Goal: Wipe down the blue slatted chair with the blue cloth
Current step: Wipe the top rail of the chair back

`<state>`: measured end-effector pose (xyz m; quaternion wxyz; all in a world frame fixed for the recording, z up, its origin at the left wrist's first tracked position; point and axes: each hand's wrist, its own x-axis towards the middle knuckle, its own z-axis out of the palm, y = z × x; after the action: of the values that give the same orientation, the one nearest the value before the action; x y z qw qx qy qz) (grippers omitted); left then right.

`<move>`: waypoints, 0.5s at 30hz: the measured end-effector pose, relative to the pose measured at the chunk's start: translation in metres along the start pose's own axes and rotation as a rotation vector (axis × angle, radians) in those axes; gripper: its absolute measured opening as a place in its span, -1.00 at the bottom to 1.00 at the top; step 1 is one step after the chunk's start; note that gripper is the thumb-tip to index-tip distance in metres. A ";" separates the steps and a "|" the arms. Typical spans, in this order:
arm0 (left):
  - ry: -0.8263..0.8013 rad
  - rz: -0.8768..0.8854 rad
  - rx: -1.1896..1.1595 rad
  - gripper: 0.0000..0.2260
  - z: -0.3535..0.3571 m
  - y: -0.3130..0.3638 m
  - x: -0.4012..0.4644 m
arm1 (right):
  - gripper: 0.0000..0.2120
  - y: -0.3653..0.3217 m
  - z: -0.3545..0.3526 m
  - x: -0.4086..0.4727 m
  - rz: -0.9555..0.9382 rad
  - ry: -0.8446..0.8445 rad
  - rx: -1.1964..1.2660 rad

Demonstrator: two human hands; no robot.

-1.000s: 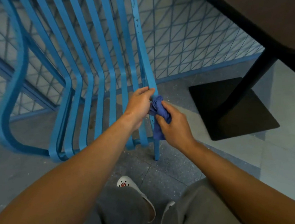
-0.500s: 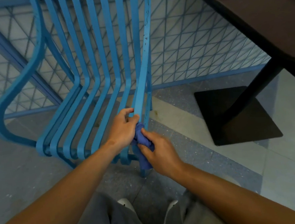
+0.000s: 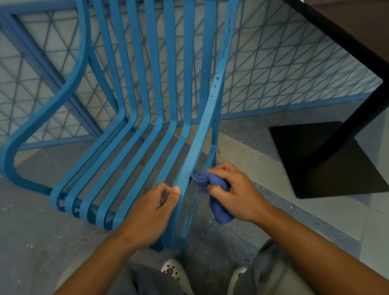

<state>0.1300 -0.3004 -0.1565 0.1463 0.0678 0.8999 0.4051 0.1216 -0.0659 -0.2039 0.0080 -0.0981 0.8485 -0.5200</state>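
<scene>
Right hand [image 3: 236, 192] clenched around bunched blue cloth [image 3: 212, 192], centre-right of frame, its tip touching the blue slatted chair [image 3: 157, 84]'s outermost slat; left hand [image 3: 153, 211] pinches that slat's front edge, just beside.

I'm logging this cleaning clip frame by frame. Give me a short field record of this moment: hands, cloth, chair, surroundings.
left hand: gripping the rightmost seat slat, thumb on top
right hand: holding the blue cloth bunched, its tip against that slat's outer edge
blue slatted chair: upright on the floor, armrest at left
dark table: right of the chair, on a square black base
behind: blue mesh fence
</scene>
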 end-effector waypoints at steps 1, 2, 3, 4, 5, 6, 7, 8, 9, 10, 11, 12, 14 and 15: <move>-0.033 -0.017 0.039 -0.52 -0.001 0.000 -0.002 | -0.66 0.000 -0.002 0.002 0.002 0.036 0.017; -0.060 -0.042 0.079 -0.50 -0.001 0.003 -0.002 | -0.67 0.001 -0.004 0.004 0.008 0.062 0.020; -0.073 -0.069 0.118 -0.50 0.001 0.007 0.001 | -0.70 0.004 -0.007 0.006 0.016 0.085 0.007; -0.067 -0.089 0.158 -0.51 0.005 0.013 0.009 | -0.71 0.009 -0.010 0.007 0.028 0.106 -0.018; -0.048 -0.097 0.190 -0.56 0.008 0.021 0.020 | -0.70 0.014 -0.013 0.009 0.044 0.132 -0.042; -0.017 -0.091 0.205 -0.63 0.013 0.030 0.035 | -0.68 0.019 -0.017 0.010 0.065 0.166 -0.046; 0.016 -0.077 0.198 -0.71 0.019 0.039 0.052 | -0.67 0.024 -0.021 0.012 0.079 0.203 -0.036; 0.044 -0.068 0.171 -0.76 0.026 0.048 0.070 | -0.64 0.029 -0.024 0.012 0.082 0.240 -0.022; 0.070 -0.071 0.138 -0.72 0.034 0.058 0.084 | -0.60 0.033 -0.028 0.011 0.081 0.273 -0.018; 0.102 -0.079 0.116 -0.66 0.042 0.066 0.095 | -0.56 0.037 -0.032 0.011 0.089 0.298 -0.016; 0.142 -0.090 0.124 -0.62 0.050 0.071 0.102 | -0.55 0.041 -0.035 0.011 0.111 0.316 -0.007; 0.184 -0.098 0.161 -0.60 0.056 0.073 0.105 | -0.55 0.045 -0.036 0.011 0.134 0.332 0.005; 0.245 -0.084 0.258 -0.62 0.064 0.068 0.105 | -0.57 0.048 -0.036 0.012 0.152 0.355 0.027; 0.247 -0.064 0.287 -0.66 0.063 0.065 0.105 | -0.57 0.048 -0.035 0.012 0.143 0.365 0.037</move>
<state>0.0505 -0.1872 -0.1697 0.0363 0.0091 0.9613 0.2729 0.0982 -0.0158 -0.2289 -0.1071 0.0585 0.8311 -0.5426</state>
